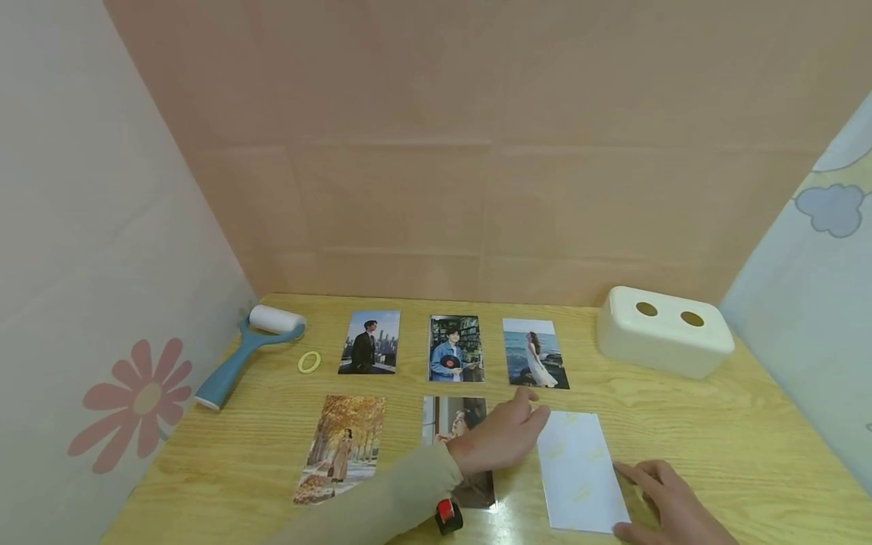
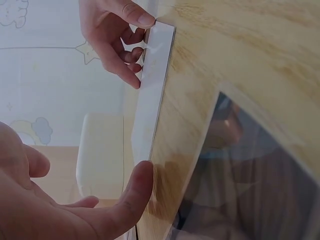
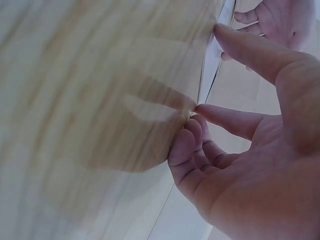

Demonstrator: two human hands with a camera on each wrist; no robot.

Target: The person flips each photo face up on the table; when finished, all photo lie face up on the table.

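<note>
A white rectangular paper (image 1: 582, 473) with faint yellow marks, like the back of a photo print, lies on the table at front right. My left hand (image 1: 500, 433) reaches across to its upper left side; in the left wrist view a fingertip (image 2: 145, 172) is right at the paper's edge. At the opposite side, the fingertips of my right hand (image 1: 671, 503) touch the right edge and the lower right corner, with the other fingers bent on the table. Partly hidden under my left forearm lies a photo of a person by a window (image 1: 436, 416).
Three photos form a back row: a suited person (image 1: 368, 344), one with a record (image 1: 455, 352) and one by the sea (image 1: 537, 356). An autumn photo (image 1: 347, 446) lies front left. Around them are a blue-handled lint roller (image 1: 235, 363), yellow ring (image 1: 309, 362) and cream box (image 1: 664, 337).
</note>
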